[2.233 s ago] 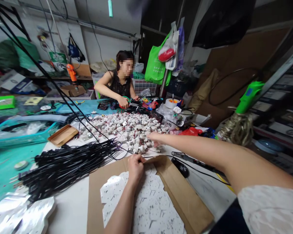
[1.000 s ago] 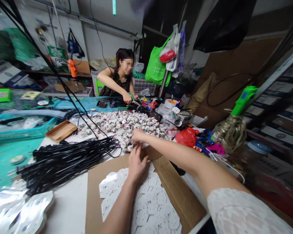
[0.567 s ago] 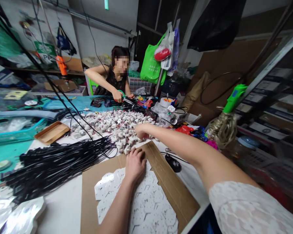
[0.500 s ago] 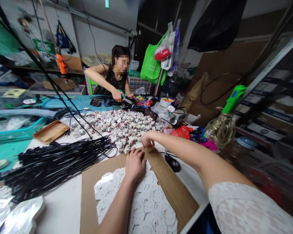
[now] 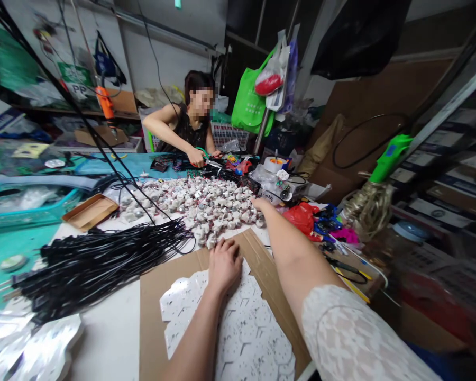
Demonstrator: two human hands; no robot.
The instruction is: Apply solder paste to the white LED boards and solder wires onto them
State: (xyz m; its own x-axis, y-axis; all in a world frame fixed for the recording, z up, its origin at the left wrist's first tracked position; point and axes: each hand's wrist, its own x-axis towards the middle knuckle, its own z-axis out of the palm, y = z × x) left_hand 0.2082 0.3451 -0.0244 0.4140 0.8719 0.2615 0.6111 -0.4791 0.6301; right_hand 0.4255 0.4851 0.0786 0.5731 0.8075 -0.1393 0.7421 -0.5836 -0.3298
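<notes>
At near left lie shiny silvery pieces (image 5: pixel 43 346), with a bundle of black cables (image 5: pixel 107 262) beyond them and a shallow brown tray (image 5: pixel 89 212) farther off. Across the table a co-worker's hand (image 5: pixel 196 157) holds scissors (image 5: pixel 213 164). The heap of small white parts (image 5: pixel 214 203) spreads over the middle. Nearer me, patterned white sheets (image 5: pixel 254 338) lie on cardboard (image 5: pixel 153 307); my left hand (image 5: pixel 224 266) rests at their far end, fingers bent, its grip hidden. My right hand (image 5: pixel 259 205) reaches the heap's right edge; it's small and blurred, so I can't tell whether it's closed.
</notes>
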